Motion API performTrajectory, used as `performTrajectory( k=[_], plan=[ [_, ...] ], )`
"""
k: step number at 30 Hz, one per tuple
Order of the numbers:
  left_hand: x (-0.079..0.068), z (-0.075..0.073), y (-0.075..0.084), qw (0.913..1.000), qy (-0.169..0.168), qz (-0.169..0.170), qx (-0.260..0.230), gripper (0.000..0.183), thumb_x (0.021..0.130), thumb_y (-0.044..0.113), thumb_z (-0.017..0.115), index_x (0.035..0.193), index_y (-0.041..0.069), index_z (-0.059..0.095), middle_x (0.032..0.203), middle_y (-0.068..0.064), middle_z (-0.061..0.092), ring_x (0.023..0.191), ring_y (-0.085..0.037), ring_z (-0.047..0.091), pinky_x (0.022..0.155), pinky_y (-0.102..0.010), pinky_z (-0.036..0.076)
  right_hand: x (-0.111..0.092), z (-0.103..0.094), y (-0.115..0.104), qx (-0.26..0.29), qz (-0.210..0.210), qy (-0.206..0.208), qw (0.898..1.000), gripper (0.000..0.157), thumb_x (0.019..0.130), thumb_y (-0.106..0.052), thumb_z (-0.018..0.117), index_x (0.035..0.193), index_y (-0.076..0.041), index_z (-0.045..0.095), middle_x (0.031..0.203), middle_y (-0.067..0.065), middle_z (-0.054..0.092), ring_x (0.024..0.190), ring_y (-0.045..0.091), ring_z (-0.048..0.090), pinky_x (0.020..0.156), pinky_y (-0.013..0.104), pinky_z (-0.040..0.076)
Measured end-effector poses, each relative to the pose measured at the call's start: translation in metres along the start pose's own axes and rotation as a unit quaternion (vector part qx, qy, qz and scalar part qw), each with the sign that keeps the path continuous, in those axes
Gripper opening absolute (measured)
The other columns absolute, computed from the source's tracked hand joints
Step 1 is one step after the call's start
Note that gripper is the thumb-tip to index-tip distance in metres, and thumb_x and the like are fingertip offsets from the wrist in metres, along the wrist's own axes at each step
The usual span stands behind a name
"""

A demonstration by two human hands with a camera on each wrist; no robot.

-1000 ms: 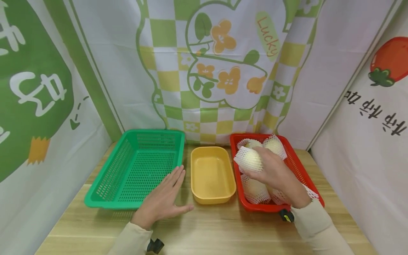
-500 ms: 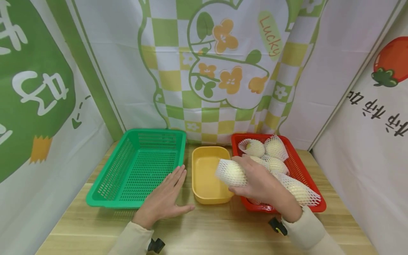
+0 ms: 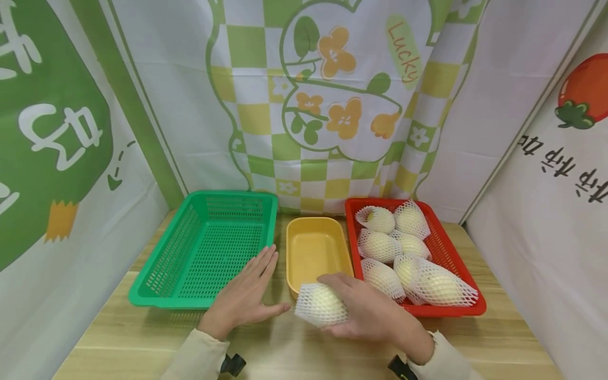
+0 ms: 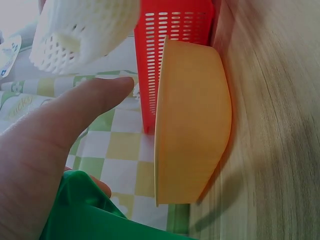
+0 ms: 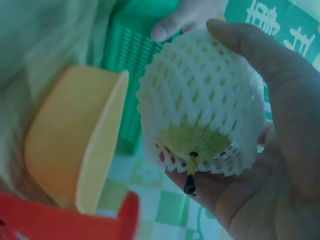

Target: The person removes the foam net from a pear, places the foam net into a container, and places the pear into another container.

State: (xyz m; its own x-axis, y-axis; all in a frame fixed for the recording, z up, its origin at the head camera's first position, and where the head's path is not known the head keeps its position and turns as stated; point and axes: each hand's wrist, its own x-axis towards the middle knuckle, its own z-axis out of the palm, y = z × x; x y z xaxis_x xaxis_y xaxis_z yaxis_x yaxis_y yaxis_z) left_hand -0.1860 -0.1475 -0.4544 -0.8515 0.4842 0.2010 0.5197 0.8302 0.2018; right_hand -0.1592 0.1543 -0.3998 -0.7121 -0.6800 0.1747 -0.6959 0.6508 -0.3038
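Note:
My right hand (image 3: 363, 311) grips a pear (image 3: 324, 305) wrapped in a white foam net, held over the front end of the yellow tray (image 3: 315, 253). In the right wrist view the pear (image 5: 195, 140) shows its yellow-green skin and dark stem, with thumb and fingers curled round it. My left hand (image 3: 244, 295) lies with straight fingers at the front right corner of the green basket (image 3: 163, 304), its thumb pointing toward the pear. Several more netted pears (image 3: 380, 245) lie in the red basket (image 3: 467, 311) on the right.
All three containers stand in a row on a wooden table (image 3: 304, 353). Behind them hangs a checked green and white curtain (image 3: 304, 169). White printed cloth walls close off the left and right sides.
My right hand has carried the netted pear from above the red basket leftward and toward me, to the front of the yellow tray. The left hand has stayed in place.

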Motion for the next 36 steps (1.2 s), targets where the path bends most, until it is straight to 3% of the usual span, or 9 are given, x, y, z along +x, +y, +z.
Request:
performTrajectory(
  k=[5, 10, 14, 16, 20, 23, 30, 33, 36],
  plan=[
    [0.000, 0.000, 0.000, 1.0000, 0.001, 0.000, -0.002, 0.112, 0.090, 0.069, 0.067, 0.164, -0.004, 0.025, 0.177, -0.018, 0.015, 0.164, -0.035, 0.019, 0.132, -0.051, 0.028, -0.006, 0.019, -0.003, 0.020, -0.019, -0.018, 0.999, 0.079, 0.084, -0.050, 0.087, 0.146, -0.015, 0.054, 0.131, 0.000, 0.069, 0.100, 0.009, 0.067, 0.084, 0.026, 0.061],
    [0.000, 0.001, -0.001, 1.0000, -0.002, -0.001, 0.000, 0.112, 0.091, 0.069, 0.067, 0.165, -0.004, 0.025, 0.177, -0.018, 0.015, 0.165, -0.035, 0.018, 0.132, -0.052, 0.028, -0.009, 0.035, -0.005, 0.041, -0.004, -0.050, 0.998, 0.079, 0.084, -0.052, 0.086, 0.147, -0.018, 0.053, 0.131, -0.005, 0.067, 0.107, 0.007, 0.063, 0.088, 0.025, 0.058],
    [0.000, 0.000, -0.001, 1.0000, -0.002, 0.001, 0.005, 0.112, 0.091, 0.070, 0.066, 0.165, -0.004, 0.025, 0.177, -0.019, 0.015, 0.165, -0.035, 0.018, 0.132, -0.051, 0.028, -0.009, 0.045, -0.006, 0.047, 0.021, -0.083, 0.995, 0.077, 0.083, -0.055, 0.085, 0.147, -0.025, 0.053, 0.132, -0.010, 0.064, 0.110, 0.004, 0.060, 0.091, 0.028, 0.056],
    [0.000, 0.000, -0.001, 1.0000, -0.003, 0.002, 0.008, 0.112, 0.092, 0.072, 0.063, 0.165, -0.004, 0.024, 0.177, -0.018, 0.015, 0.165, -0.035, 0.018, 0.132, -0.050, 0.028, -0.008, 0.050, -0.006, 0.043, 0.022, -0.091, 0.995, 0.077, 0.083, -0.055, 0.085, 0.147, -0.028, 0.053, 0.131, -0.012, 0.064, 0.110, 0.003, 0.060, 0.101, 0.038, 0.052],
    [0.001, 0.000, -0.002, 0.9999, -0.005, 0.004, 0.011, 0.112, 0.093, 0.074, 0.060, 0.165, -0.004, 0.023, 0.177, -0.018, 0.013, 0.165, -0.035, 0.017, 0.132, -0.050, 0.027, -0.008, 0.058, -0.006, 0.050, 0.025, -0.107, 0.993, 0.085, 0.083, -0.054, 0.086, 0.155, -0.029, 0.047, 0.137, -0.010, 0.063, 0.113, 0.004, 0.060, 0.104, 0.043, 0.052],
    [0.001, 0.000, -0.001, 1.0000, -0.004, 0.005, 0.008, 0.112, 0.093, 0.072, 0.062, 0.165, -0.004, 0.023, 0.177, -0.018, 0.013, 0.165, -0.036, 0.017, 0.132, -0.050, 0.027, -0.009, 0.063, -0.007, 0.065, 0.040, -0.125, 0.989, 0.089, 0.083, -0.054, 0.085, 0.159, -0.031, 0.043, 0.141, -0.008, 0.060, 0.114, 0.005, 0.059, 0.094, 0.033, 0.057],
    [0.001, -0.005, 0.003, 0.9997, -0.002, 0.001, -0.023, 0.112, 0.091, 0.065, 0.071, 0.165, -0.003, 0.022, 0.177, -0.017, 0.013, 0.165, -0.036, 0.016, 0.132, -0.053, 0.024, -0.014, 0.069, -0.007, 0.054, 0.061, -0.142, 0.986, 0.086, 0.084, -0.061, 0.082, 0.156, -0.032, 0.045, 0.145, -0.008, 0.058, 0.114, 0.006, 0.059, 0.093, 0.033, 0.059],
    [-0.003, -0.013, 0.008, 0.9996, 0.014, 0.022, -0.009, 0.109, 0.092, 0.065, 0.070, 0.165, -0.003, 0.026, 0.176, -0.017, 0.018, 0.164, -0.036, 0.021, 0.131, -0.052, 0.027, -0.016, 0.069, -0.007, 0.050, 0.063, -0.144, 0.986, 0.086, 0.084, -0.061, 0.081, 0.156, -0.034, 0.043, 0.148, -0.009, 0.056, 0.116, 0.007, 0.059, 0.095, 0.035, 0.059],
    [-0.010, -0.022, 0.016, 0.9952, 0.049, 0.083, -0.016, 0.096, 0.096, 0.059, 0.070, 0.163, 0.001, 0.034, 0.173, -0.016, 0.032, 0.159, -0.034, 0.034, 0.127, -0.052, 0.036, -0.017, 0.069, -0.008, 0.041, 0.057, -0.138, 0.988, 0.086, 0.084, -0.060, 0.082, 0.156, -0.036, 0.042, 0.151, -0.009, 0.054, 0.121, 0.008, 0.058, 0.097, 0.036, 0.059]
  ],
)
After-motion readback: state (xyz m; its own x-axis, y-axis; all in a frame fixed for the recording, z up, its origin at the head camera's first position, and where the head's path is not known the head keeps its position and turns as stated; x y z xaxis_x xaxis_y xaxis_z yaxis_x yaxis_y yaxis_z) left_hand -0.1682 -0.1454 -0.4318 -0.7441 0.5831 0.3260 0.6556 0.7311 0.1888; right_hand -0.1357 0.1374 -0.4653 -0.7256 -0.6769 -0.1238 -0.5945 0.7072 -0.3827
